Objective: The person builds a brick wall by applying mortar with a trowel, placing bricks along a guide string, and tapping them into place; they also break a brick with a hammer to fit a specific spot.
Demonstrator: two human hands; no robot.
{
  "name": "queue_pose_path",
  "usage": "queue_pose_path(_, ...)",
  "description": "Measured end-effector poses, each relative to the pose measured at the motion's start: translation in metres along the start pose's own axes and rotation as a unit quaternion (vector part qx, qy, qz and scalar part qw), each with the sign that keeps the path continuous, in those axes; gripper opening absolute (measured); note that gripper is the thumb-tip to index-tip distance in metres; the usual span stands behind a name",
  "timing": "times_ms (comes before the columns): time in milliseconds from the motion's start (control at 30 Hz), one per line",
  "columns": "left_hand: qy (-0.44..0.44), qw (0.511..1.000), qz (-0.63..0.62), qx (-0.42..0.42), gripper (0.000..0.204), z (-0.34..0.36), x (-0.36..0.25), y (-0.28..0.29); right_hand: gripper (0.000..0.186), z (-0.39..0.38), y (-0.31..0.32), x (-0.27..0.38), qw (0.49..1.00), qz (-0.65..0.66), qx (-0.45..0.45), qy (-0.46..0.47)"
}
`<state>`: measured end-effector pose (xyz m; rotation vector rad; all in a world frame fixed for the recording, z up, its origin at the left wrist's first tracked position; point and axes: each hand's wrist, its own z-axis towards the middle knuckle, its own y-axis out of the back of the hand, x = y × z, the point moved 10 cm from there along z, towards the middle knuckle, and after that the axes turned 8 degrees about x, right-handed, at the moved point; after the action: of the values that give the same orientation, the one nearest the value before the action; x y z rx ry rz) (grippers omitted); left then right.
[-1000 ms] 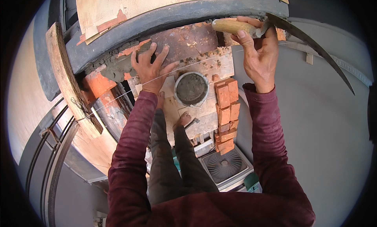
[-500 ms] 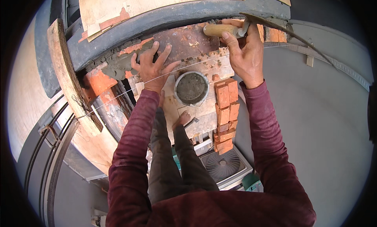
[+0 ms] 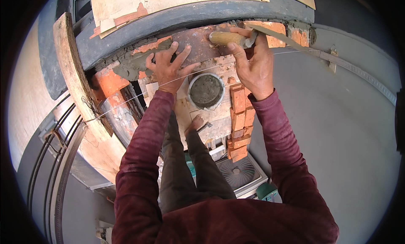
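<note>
My right hand [image 3: 256,69] grips a trowel by its wooden handle [image 3: 228,38], which points left. The trowel's thin metal blade [image 3: 280,37] reaches away to the right, in front of orange bricks [image 3: 299,35] in the wall course. My left hand [image 3: 171,67] has its fingers spread at the left edge of a dark reddish-brown slab [image 3: 197,40]. Whether its fingertips press on the slab is unclear. Beside that hand lies grey mortar [image 3: 130,69] over broken brick. A taut white string [image 3: 202,70] crosses over my left hand.
A round bucket of wet mortar [image 3: 206,91] stands on boards [image 3: 219,128] near my bare foot [image 3: 196,122]. Stacked orange bricks [image 3: 240,121] line the boards' right edge. Below is a fan unit [image 3: 238,172]. An upright timber [image 3: 78,75] stands at left, near black cables [image 3: 44,159].
My right hand and the trowel have moved left, uncovering more of the orange brick behind. My left hand stays spread at nearly the same place. The whole view has shifted slightly.
</note>
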<state>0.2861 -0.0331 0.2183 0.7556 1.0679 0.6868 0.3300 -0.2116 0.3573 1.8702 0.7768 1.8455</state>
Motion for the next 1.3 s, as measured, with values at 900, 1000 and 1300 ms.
queue_pose_path(900, -0.008, 1.000, 0.029, -0.006, 0.070, 0.004, -0.006, 0.002, 0.031, 0.013, 0.024, -0.024, 1.000, -0.018, -0.011, 0.003)
queue_pose_path(1000, 0.003, 0.996, 0.079, 0.038, 0.068, 0.001, -0.013, 0.005, 0.026, -0.039, 0.082, -0.013, 0.987, 0.123, -0.101, -0.009)
queue_pose_path(1300, 0.081, 0.879, -0.132, 0.452, 0.064, -0.280, -0.068, -0.021, 0.024, -0.357, 0.045, -0.209, 0.911, -0.120, 0.134, -0.371)
